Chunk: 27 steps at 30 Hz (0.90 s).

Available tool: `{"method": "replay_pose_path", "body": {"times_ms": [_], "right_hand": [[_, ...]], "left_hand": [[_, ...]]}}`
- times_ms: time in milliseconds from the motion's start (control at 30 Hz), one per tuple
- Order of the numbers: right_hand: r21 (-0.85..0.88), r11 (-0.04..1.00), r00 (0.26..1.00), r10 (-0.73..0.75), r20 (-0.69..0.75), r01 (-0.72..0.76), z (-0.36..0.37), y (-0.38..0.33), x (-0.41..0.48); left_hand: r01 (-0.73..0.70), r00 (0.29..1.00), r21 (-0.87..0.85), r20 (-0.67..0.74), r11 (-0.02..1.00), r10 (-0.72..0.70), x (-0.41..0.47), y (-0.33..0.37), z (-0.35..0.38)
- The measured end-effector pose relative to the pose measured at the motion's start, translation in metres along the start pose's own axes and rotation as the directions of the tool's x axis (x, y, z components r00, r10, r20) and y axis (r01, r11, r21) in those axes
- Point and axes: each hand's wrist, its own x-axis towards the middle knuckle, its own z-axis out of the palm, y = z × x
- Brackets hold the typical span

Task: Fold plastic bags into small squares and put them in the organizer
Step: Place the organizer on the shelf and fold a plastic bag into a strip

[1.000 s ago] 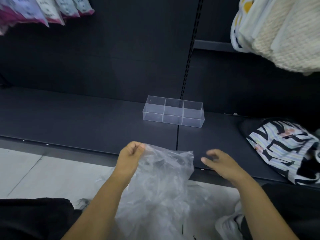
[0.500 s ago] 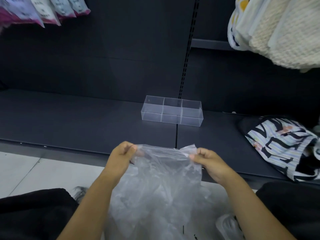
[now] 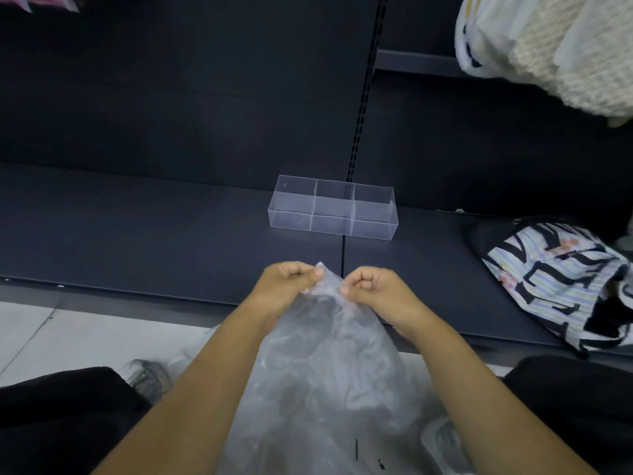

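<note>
Since a moment ago your left hand and right hand have come together, each pinching the plastic bag's top edge near the empty organizer, and slick film could slip, skewing your fold.

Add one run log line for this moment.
left hand and right hand: both pinch plastic bag top, close together | bag: unfolded, hanging | organizer: on shelf, looks empty

You are in a shop: dark metal display shelf with slotted upright, packaged goods hanging above its left end, folded textiles above its right end.
</note>
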Motion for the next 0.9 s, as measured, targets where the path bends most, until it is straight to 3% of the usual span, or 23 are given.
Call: {"method": "replay_pose_path", "body": {"times_ms": [133,233,333,433,533,767,900], "right_hand": [[-0.127,0.990,0.977,0.027,-0.213,-0.055,-0.045,0.007,0.023],[-0.104,0.993,0.940,0.019,-0.339,-0.058,-0.077,0.016,0.034],[-0.052,0.989,0.982,0.127,-0.140,-0.135,-0.095,0.033,0.042],[-0.165,0.955,0.965,0.259,0.051,-0.248,-0.091,0.063,0.053],[-0.106,0.948,0.949,0.308,0.063,-0.301,-0.084,0.088,0.070],[0.397,0.885,0.966,0.185,0.184,-0.245,-0.126,0.096,0.087],[0.378,0.887,0.962,0.271,0.036,-0.264,-0.144,0.075,0.101]], "left_hand": [[0.028,0.973,-0.105,-0.226,0.994,-0.051,0.038,-0.007,-0.007],[0.022,0.929,-0.172,-0.361,0.985,-0.084,0.061,-0.014,-0.016],[0.065,0.906,-0.167,-0.404,0.984,-0.128,0.089,-0.027,-0.023],[0.127,0.884,-0.170,-0.428,0.977,-0.189,0.112,-0.044,-0.029],[0.162,0.856,-0.158,-0.468,0.974,-0.218,0.129,-0.063,-0.036],[0.275,0.800,0.033,-0.562,0.961,-0.210,0.158,-0.089,-0.066],[0.257,0.802,0.054,-0.569,0.965,-0.182,0.166,-0.087,-0.072]]}}
